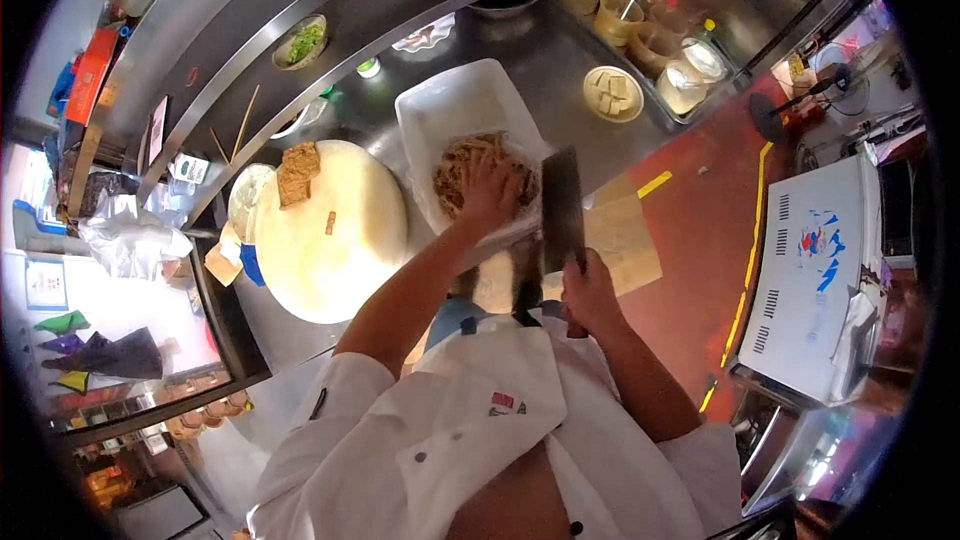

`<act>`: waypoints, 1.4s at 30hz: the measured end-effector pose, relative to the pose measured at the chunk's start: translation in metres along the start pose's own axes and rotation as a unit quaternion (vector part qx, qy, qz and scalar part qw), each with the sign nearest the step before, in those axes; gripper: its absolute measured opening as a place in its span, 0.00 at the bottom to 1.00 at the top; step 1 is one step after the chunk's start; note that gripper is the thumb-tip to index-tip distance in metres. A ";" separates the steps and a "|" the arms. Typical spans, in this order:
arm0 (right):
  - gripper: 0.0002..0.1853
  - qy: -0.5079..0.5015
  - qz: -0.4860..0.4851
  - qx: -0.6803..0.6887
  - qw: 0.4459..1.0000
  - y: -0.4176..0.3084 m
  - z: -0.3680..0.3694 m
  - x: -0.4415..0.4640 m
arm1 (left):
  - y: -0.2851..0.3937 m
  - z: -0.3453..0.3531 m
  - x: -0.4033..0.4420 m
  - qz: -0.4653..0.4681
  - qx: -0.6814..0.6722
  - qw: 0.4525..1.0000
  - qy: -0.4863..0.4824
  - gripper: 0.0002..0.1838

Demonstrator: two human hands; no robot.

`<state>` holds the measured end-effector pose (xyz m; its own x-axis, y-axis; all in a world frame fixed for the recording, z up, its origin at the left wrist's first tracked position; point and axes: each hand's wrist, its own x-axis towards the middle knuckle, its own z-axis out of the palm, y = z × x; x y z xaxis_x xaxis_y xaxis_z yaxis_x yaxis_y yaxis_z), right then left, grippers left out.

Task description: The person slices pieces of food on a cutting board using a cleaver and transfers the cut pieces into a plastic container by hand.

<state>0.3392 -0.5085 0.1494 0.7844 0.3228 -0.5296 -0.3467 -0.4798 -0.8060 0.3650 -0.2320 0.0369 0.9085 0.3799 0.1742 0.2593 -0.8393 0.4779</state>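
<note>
My left hand (490, 190) reaches into a white plastic tub (450, 100) and lies on a heap of brown shredded strips (462, 165). Its fingers look stretched out and apart, the tips partly lost among the strips. In my right hand (590, 290) is a cleaver (562, 202), gripped by its handle, blade pointing up just beside the tub's right edge. Left of the tub sits a round, pale chopping board (345, 240). A brown textured slab (297, 175) rests near the board's upper left edge, and a small brown scrap (331, 223) lies toward its middle.
Bowls, jars and bottles crowd a metal tray (685, 115) at the upper right. Near it stands a bowl of pale blocks (613, 94). A bowl of chopped greens (302, 42) is on the shelf. A white appliance (810, 270) stands across the red floor (700, 230).
</note>
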 end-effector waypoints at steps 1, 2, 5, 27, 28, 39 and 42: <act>0.13 0.005 -0.022 -0.013 1.000 0.014 -0.007 0.005 | -0.005 -0.011 -0.001 0.010 -0.034 0.999 0.019 0.22; 0.13 0.010 -0.044 -0.027 0.999 0.028 -0.013 0.010 | -0.011 -0.024 -0.001 0.020 -0.068 0.997 0.038 0.20; 0.11 -0.005 0.017 0.056 0.998 0.012 -0.034 -0.005 | -0.081 -0.050 -0.010 0.039 -0.133 0.982 0.126 0.15; 0.07 0.075 -0.014 0.118 0.990 -0.009 -0.032 0.018 | -0.332 -0.091 -0.109 -0.238 0.250 0.938 0.034 0.22; 0.07 0.076 -0.006 0.128 0.989 -0.012 -0.029 0.018 | -0.324 -0.096 -0.105 -0.292 0.184 0.937 0.051 0.21; 0.07 0.104 -0.014 0.133 0.986 -0.006 -0.004 0.009 | -0.168 -0.138 -0.064 -0.259 -0.427 0.866 -0.013 0.12; 0.11 0.100 -0.019 0.120 0.988 -0.010 0.009 0.006 | -0.170 -0.158 -0.055 -0.213 -0.393 0.894 0.033 0.10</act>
<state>0.3428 -0.4944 0.1514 0.8766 0.1578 -0.4546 -0.4082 -0.2562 -0.8762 0.2194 -0.0485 0.0819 0.7541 0.6438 -0.1297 0.2434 -0.0906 0.9657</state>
